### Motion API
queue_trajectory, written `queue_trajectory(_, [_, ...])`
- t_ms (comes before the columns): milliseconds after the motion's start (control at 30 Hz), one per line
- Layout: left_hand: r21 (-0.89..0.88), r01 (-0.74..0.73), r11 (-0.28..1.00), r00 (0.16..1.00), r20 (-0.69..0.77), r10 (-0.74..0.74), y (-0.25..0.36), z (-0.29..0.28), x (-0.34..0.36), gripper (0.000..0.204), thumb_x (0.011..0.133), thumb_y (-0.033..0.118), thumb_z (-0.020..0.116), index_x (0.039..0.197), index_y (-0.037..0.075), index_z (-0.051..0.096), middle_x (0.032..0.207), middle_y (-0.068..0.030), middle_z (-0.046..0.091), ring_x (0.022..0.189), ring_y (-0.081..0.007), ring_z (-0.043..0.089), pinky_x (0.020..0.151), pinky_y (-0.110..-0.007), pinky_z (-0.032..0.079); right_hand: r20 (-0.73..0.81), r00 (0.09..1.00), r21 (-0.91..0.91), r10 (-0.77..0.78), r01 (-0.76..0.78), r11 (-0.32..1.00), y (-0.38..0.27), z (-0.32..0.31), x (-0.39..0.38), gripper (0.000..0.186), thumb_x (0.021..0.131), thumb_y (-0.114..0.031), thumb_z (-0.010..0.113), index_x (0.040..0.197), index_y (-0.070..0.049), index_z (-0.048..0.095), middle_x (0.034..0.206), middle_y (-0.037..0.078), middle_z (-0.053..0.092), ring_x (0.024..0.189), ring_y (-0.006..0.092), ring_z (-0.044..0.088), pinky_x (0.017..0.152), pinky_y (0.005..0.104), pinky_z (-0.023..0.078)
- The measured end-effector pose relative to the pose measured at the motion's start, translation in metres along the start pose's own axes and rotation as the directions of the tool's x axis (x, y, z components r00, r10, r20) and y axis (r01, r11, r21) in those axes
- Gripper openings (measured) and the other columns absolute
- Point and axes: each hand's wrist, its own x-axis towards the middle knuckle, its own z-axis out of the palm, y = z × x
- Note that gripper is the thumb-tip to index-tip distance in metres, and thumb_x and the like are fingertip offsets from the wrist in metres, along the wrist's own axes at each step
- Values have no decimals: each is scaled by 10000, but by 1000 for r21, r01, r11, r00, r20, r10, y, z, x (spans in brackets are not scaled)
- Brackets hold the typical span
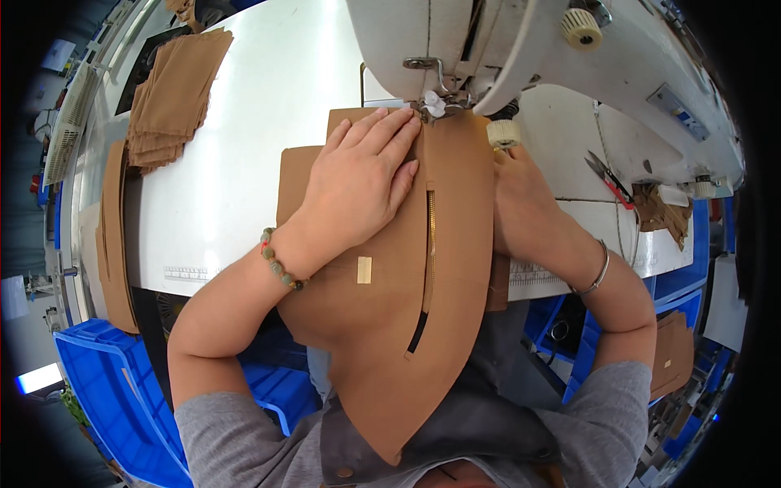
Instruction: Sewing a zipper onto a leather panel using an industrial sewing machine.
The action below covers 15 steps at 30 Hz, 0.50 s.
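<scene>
A large brown fabric panel (374,309) runs from under the sewing machine's needle area down over the table's front edge into my lap. A gold-toothed zipper (432,228) is set into a long slit in it, and a small pale tape patch (364,270) is on its left part. Flat on the panel's upper left lies my left hand (362,175), fingers stretched toward the presser foot (443,110). My right hand (525,195) is at the panel's right edge, its curled fingers gripping the fabric beside a ridged cream knob (503,133); some fingertips are hidden.
The white sewing machine (610,65) fills the upper right. Stacked brown pieces (175,98) lie far left on the white table (260,73). Red-handled snips (608,180) and brown scraps (661,213) lie at right. Blue bins (114,390) stand below the table.
</scene>
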Motion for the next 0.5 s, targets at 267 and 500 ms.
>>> queue_trajectory(267, [33, 47, 998, 999, 17, -48, -26, 6, 26, 387, 1021, 268, 622, 1300, 6, 676, 1376, -134, 643, 1351, -325, 565, 1120, -438, 445, 1, 1000, 6, 2, -2, 1000, -2, 0, -1, 562, 826, -227, 737, 1337, -9, 650, 1254, 190, 680, 1140, 382, 649, 1147, 636, 367])
queue_trajectory(500, [22, 43, 999, 999, -14, -43, -37, 9, 41, 293, 1006, 261, 645, 1148, 17, 722, 1316, -118, 674, 1253, -313, 611, 1062, -453, 478, 11, 999, 9, 35, -35, 999, -3, 1, 2, 618, 849, -282, 731, 1439, -129, 625, 1288, 171, 673, 1201, 368, 650, 1152, 637, 376])
